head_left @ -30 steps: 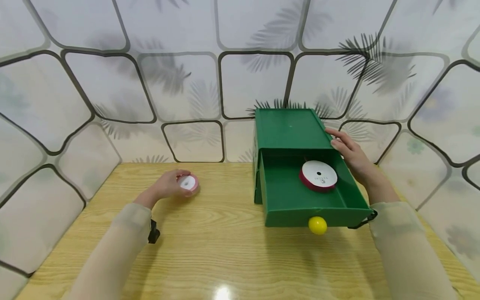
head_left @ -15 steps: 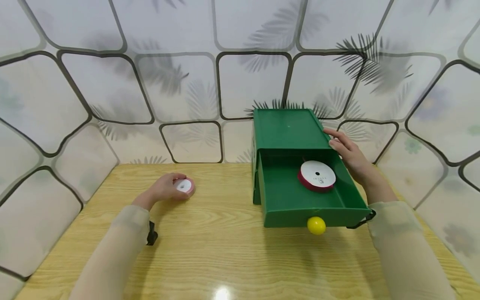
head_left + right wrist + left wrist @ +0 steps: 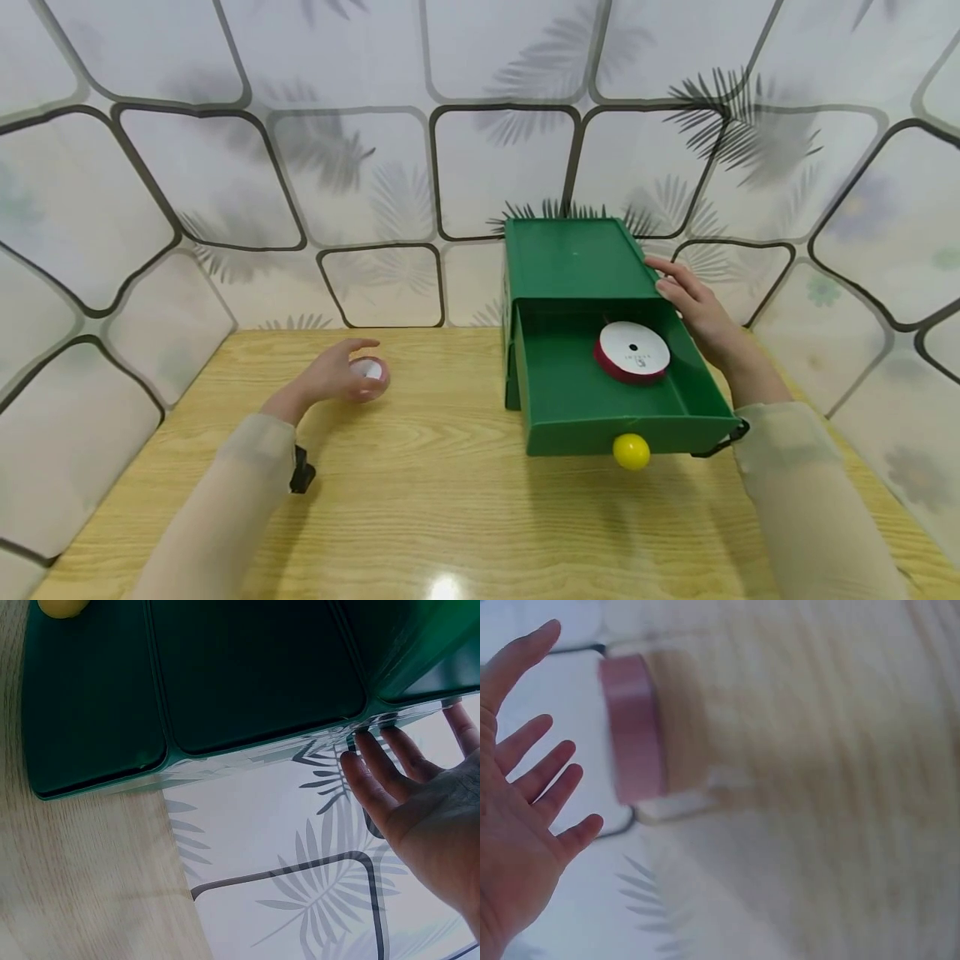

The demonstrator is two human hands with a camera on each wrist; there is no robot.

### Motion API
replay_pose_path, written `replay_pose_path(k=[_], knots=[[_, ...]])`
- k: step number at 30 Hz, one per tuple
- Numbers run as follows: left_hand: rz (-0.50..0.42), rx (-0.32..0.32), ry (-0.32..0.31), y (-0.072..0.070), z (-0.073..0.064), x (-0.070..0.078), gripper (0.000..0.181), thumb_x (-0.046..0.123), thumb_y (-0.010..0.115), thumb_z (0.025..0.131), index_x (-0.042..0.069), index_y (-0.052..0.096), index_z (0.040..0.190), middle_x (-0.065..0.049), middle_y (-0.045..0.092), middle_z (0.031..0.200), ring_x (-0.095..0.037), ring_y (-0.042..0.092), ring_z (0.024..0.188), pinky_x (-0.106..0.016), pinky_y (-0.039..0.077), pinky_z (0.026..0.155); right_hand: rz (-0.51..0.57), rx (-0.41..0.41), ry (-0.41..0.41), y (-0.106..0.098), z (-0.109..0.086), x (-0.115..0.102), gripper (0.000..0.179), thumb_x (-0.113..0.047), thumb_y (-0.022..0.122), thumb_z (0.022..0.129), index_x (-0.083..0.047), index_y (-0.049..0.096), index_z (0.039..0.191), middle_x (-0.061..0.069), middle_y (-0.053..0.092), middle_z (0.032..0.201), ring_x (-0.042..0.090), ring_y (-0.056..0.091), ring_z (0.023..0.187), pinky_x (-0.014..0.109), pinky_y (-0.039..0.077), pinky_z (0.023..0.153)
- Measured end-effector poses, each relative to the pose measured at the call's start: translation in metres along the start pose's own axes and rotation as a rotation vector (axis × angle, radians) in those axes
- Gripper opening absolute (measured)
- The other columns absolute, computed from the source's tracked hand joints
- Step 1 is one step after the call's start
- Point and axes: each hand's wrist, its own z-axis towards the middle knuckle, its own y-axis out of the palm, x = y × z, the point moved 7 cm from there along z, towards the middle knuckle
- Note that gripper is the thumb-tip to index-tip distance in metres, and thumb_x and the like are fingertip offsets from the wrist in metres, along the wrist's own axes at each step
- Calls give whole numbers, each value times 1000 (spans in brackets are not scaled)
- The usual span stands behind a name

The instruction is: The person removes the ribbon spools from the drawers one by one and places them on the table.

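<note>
Left hand point(image 3: 330, 375): fingers extended and spread, thumb apart, nothing gripped. Pink spool point(image 3: 636, 727) sits flat on the table point(image 3: 435, 508), just beyond those fingers; from where I stand, the thumb side covers part of it. Right hand point(image 3: 701, 315): fingers nearly straight, holding nothing, tips resting against the right side of the green cabinet point(image 3: 576, 258). Upper drawer point(image 3: 573, 392) pulled out, yellow knob point(image 3: 632, 451) facing me. Red spool point(image 3: 634, 350) inside, white face up, toward the drawer's right wall.

Green drawer point(image 3: 568, 438), yellow knob point(image 3: 632, 452), pink spool point(image 3: 636, 729), leaf-patterned backdrop point(image 3: 512, 177)
</note>
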Motion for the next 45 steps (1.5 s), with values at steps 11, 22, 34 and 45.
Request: replay_pose_path(k=[11,22,34,45], knots=[[-370,-31,110,6,-15,84,70,28,77,86,21,42,146,-27,59,109,-26,52,55,-38,46,51,5,-10,16,0,0,1,44,-32,42,105,-29,39,149,7,22,148,21,30,127,26,39,93],[-308,89,374,9,-35,172,61,19,77,86,13,51,141,-3,49,141,-21,38,134,-47,24,112,20,-16,4,2,0,0,44,-31,43,105,-27,39,148,6,24,147,19,37,120,17,41,86],[-304,106,548,16,-42,238,52,18,75,87,12,55,135,0,55,133,-13,47,124,-42,31,108,6,-6,-1,0,0,1,44,-32,42,105,-26,39,149,3,30,143,17,40,117,22,41,88],[-266,7,665,29,-24,283,54,20,76,87,10,54,135,0,53,136,-9,45,126,-30,32,108,30,-13,-19,1,0,1,44,-30,42,105,-25,39,149,3,32,141,16,41,116,18,43,86]])
